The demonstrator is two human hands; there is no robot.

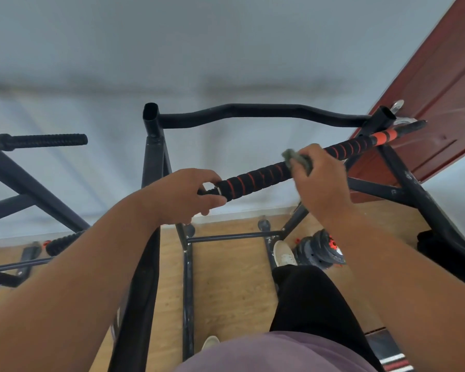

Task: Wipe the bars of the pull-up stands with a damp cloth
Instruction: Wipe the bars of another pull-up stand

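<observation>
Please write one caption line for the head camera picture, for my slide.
Right hand wipes the padded bar with a cloth; left hand grips the bar's end.

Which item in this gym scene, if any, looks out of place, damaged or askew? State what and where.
Nothing is clearly damaged. The left hand grips the end of the padded bar while the right hand presses the cloth round it. The weight plates lie heaped on the floor.
</observation>
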